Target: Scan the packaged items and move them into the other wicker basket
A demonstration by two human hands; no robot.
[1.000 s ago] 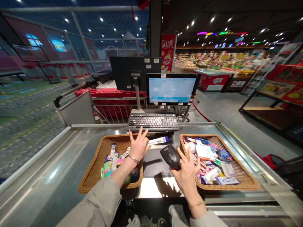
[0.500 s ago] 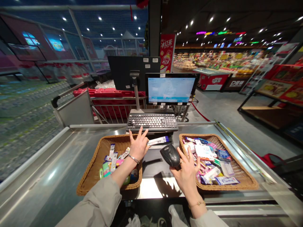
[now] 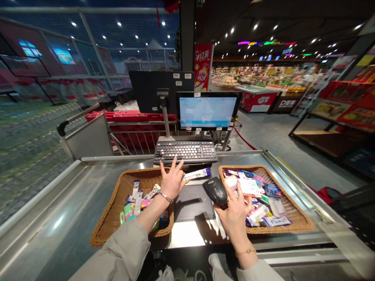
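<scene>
My left hand (image 3: 172,183) is over the right side of the left wicker basket (image 3: 109,210), fingers spread toward the keyboard. Its thumb side pinches one end of a slim white-and-blue wrapped bar (image 3: 197,174), which points right. In my right hand (image 3: 234,212) is a black barcode scanner (image 3: 215,190), its head pointing up and left; several of the fingers stretch out past it. That hand overlaps the left edge of the right wicker basket (image 3: 301,222), which holds many small packaged goods. Several wrapped bars and a Dove pack (image 3: 154,191) lie in the left basket.
A black keyboard (image 3: 185,151) sits at the counter's back edge, below a lit monitor (image 3: 208,112) and a second screen (image 3: 161,89) seen from behind. The metal counter (image 3: 61,203) runs beneath both baskets. Shopping carts (image 3: 137,136) stand beyond it.
My right hand and the barcode scanner have moved slightly right, away from the bar. The left hand still holds the bar in nearly the same place. The whole view has shifted a little.
</scene>
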